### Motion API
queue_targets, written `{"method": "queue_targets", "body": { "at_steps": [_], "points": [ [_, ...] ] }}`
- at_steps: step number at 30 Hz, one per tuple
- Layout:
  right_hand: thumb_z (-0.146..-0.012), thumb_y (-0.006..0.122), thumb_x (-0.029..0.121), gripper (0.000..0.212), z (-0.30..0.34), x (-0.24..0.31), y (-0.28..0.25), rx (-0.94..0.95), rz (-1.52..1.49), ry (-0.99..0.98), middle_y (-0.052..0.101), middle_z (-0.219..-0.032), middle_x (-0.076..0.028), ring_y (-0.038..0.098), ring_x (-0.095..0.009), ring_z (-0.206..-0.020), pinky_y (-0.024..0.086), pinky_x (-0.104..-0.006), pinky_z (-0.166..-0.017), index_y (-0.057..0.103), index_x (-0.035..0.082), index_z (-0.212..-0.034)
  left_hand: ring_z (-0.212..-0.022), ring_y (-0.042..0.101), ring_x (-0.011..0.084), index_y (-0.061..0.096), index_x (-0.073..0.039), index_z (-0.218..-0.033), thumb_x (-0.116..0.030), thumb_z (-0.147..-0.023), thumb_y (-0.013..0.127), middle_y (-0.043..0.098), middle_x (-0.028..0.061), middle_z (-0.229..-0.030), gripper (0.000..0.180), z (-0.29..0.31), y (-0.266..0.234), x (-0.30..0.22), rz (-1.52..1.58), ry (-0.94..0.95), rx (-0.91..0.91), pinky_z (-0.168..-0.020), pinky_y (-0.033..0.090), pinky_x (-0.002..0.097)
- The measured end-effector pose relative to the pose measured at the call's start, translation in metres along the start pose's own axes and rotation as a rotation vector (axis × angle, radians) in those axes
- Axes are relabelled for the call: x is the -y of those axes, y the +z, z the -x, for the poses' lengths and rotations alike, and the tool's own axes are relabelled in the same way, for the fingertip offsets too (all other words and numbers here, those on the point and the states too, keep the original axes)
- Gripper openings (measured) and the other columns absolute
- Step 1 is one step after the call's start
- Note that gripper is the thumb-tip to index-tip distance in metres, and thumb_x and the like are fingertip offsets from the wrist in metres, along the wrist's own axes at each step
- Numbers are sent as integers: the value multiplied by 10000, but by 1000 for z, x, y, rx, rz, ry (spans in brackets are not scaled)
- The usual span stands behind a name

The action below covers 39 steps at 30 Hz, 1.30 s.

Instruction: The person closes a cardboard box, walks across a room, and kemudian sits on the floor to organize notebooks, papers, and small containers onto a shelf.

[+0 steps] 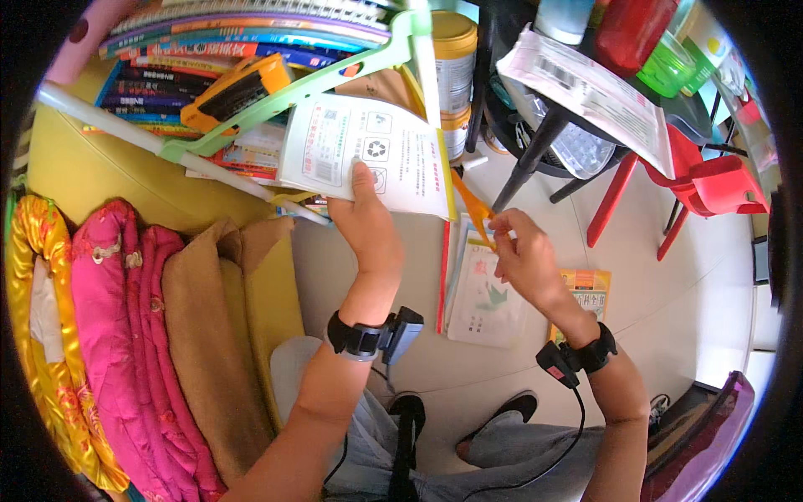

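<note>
My left hand [365, 213] grips a white printed packet [410, 159] at its lower edge, thumb pressed on the front and the other fingers hidden behind. Yellow trim runs down the packet's right edge. My right hand [520, 255] is closed in a pinch on a narrow orange strip [473, 199], which slants up toward that yellow edge. Whether the strip is joined to the packet I cannot tell. Below my right hand, a whitish pouch with a green leaf print [488, 301] lies on the floor, beside an orange-and-yellow booklet [592, 289].
Stacked books [150, 88], a yellow-black device [238, 90] and a light green plastic frame [293, 100] stand behind the packet. Gold canisters [456, 63], a black stool [548, 130] and a red chair [707, 184] are farther right. Folded pink quilts [125, 335] lie at left.
</note>
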State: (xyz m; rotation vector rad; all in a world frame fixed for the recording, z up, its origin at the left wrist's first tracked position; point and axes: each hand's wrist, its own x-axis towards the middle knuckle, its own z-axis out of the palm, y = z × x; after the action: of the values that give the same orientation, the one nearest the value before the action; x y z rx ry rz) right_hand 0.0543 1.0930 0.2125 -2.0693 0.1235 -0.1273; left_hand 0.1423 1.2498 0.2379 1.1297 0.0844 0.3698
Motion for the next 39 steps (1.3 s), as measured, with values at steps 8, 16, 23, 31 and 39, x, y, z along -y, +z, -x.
{"method": "queue_targets", "body": {
  "at_steps": [8,16,23,31,39],
  "points": [
    [-807,483,91,176,-15,13,16,197,-404,119,503,-831,-83,530,-115,-462,426,-237,-375,452,-16,-944,-910,529,189,408,41,-1123,-126,-833,492,503,111,-1054,345,-20,-15,-4,153,0,-193,-746,455,292],
    [-781,496,98,242,-55,14,43,159,-268,-5,503,-823,-113,551,-164,-451,440,-263,-375,440,-48,-966,-865,521,153,437,64,-1083,-153,-853,477,536,114,-983,319,-13,11,8,-260,89,-61,-725,433,266],
    [-757,483,125,157,-54,20,50,177,-272,88,563,-669,-189,568,-270,-456,465,-372,-538,480,-26,-802,-545,539,146,468,93,-977,-154,-856,462,558,130,-856,275,-23,30,29,-347,108,33,-380,419,253],
    [-750,501,131,174,-43,15,34,183,-300,108,572,-718,-183,572,-276,-485,462,-380,-558,495,-16,-843,-399,535,213,477,106,-943,-120,-846,473,570,156,-708,246,-60,46,24,-718,164,91,-353,440,299],
    [-735,511,115,163,-45,-8,37,98,-171,-12,559,-815,-212,569,-339,-719,448,-400,-661,514,-11,-837,-447,574,208,375,86,-1059,-172,-881,410,577,177,-693,315,-65,36,39,-540,-92,154,-310,398,254]
  ]
}}
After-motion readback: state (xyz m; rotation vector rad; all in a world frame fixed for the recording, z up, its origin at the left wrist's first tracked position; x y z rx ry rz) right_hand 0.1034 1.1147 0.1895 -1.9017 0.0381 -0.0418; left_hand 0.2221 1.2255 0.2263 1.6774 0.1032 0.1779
